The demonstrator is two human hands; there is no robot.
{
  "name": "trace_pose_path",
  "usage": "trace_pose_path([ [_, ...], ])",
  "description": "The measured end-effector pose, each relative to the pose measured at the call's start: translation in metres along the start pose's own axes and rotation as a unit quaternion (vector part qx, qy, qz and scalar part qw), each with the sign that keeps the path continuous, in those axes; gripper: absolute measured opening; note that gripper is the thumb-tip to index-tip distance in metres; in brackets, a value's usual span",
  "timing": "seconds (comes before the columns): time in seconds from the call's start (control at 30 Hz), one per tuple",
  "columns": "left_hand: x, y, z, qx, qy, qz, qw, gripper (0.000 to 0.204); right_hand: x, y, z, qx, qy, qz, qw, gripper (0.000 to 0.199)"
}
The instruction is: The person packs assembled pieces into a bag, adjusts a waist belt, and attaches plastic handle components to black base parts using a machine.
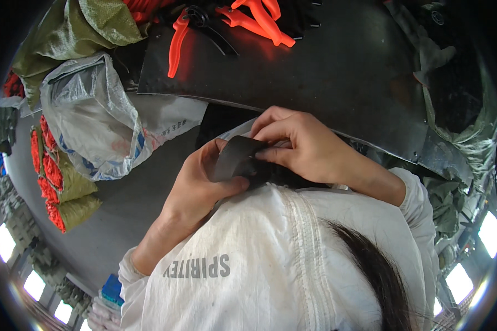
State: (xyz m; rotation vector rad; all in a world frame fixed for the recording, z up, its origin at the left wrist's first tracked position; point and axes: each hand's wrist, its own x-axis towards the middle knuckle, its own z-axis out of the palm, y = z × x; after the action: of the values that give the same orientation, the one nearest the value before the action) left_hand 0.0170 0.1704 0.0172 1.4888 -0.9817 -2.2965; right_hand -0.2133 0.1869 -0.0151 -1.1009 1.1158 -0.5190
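Observation:
Close in front of my chest, both hands are on a dark, flat, curved piece (238,155) with a smooth surface; its exact kind is unclear. My left hand (196,179) grips its left side, with the thumb along the near edge and the fingers behind it. Thumb and fingertips of my right hand (295,140) are pinched at the piece's upper right edge. Below them, more black material shows, partly hidden by my hands and white jacket.
Several orange-handled tools (262,22) lie on the dark metal tabletop (326,77). At left stand an opened white woven sack (91,121) and an olive sack (80,30). Red-and-olive sacks (66,185) rest on the grey floor (127,204). Another open sack (464,132) is at right.

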Motion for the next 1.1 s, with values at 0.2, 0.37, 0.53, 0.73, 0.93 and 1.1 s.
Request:
trace_pose_path([
  [0.2,0.0,-0.004,0.0,0.051,0.046,0.029,0.997,0.037,0.002,-0.014,-0.001,0.017,-0.016,0.058,0.998,0.023],
  [0.37,0.002,-0.007,-0.003,0.085,0.068,0.037,0.993,0.037,-0.005,-0.029,0.002,0.034,-0.091,0.084,0.992,0.045],
  [0.53,0.002,-0.009,-0.006,0.142,0.073,0.07,0.985,0.041,-0.001,-0.03,0.0,0.169,-0.026,0.165,0.971,0.047],
  [0.73,0.004,-0.001,-0.002,0.136,0.042,0.065,0.988,0.044,0.006,-0.026,-0.003,0.414,-0.069,0.217,0.881,0.062],
  [0.93,0.016,-0.011,-0.014,0.144,0.031,0.045,0.988,0.05,0.001,-0.01,-0.011,0.121,-0.191,0.002,0.974,0.056],
  [1.1,0.017,-0.004,-0.013,0.081,0.023,-0.006,0.996,0.052,-0.011,-0.022,0.0,-0.146,-0.125,-0.108,0.975,0.028],
])
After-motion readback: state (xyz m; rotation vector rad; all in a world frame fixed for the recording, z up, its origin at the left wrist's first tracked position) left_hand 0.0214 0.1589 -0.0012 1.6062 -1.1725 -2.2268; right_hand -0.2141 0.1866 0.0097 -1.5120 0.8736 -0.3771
